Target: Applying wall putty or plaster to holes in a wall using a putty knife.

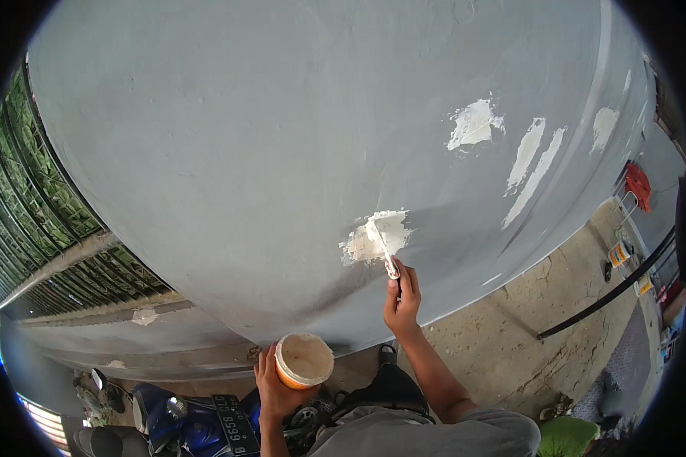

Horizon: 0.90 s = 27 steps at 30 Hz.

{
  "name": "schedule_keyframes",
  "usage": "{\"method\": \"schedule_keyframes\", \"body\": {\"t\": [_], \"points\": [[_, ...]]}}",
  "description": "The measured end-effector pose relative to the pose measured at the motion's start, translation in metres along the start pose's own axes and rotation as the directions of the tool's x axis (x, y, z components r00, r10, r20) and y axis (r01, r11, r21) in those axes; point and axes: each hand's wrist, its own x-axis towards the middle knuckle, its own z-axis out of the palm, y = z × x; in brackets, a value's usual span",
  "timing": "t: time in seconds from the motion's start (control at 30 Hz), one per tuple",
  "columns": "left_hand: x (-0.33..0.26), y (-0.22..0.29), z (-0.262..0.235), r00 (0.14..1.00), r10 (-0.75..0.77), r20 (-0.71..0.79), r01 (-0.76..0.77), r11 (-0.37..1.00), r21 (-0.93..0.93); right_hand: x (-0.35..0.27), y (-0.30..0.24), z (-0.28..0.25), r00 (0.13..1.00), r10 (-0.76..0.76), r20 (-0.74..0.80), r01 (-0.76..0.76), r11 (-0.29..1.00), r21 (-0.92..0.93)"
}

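Note:
My right hand point(404, 303) is closed round the handle of a putty knife point(389, 263). Its blade lies against a white putty patch point(395, 228) on the grey wall point(244, 137); the patch has ragged edges and a thinner, greyer left part. In my left hand point(274, 385) is a round tub point(282, 364), white-rimmed with orange on its side, held from below and the left. Pale putty coats the inside of the tub, and how deep it is I cannot tell.
More white putty patches point(474, 124) mark the wall at upper right. A blue motorbike point(187, 423) stands close at lower left, below a black metal fence point(42, 206). On the concrete floor point(526, 312) at right are a black hose point(587, 311) and a bucket point(619, 254).

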Motion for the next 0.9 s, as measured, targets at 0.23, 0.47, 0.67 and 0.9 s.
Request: {"method": "schedule_keyframes", "body": {"t": [0.23,0.47,0.67,0.9], "points": [[-0.007,0.000,-0.002,0.999,-0.051,-0.019,0.051,0.998,0.029,-0.003,0.012,0.009,0.986,-0.039,-0.163,0.019,0.992,-0.123],[-0.011,-0.004,0.002,0.998,-0.065,0.012,0.065,0.997,0.042,-0.009,0.017,0.018,0.972,0.109,-0.210,-0.112,0.994,-0.002],[-0.016,-0.012,0.007,0.995,-0.101,0.027,0.100,0.995,0.017,-0.032,0.031,0.022,0.902,0.330,-0.278,-0.264,0.931,0.251],[-0.015,-0.012,0.003,0.998,-0.068,0.002,0.067,0.997,0.035,-0.035,0.009,0.003,0.892,0.423,-0.161,-0.296,0.815,0.498]]}}
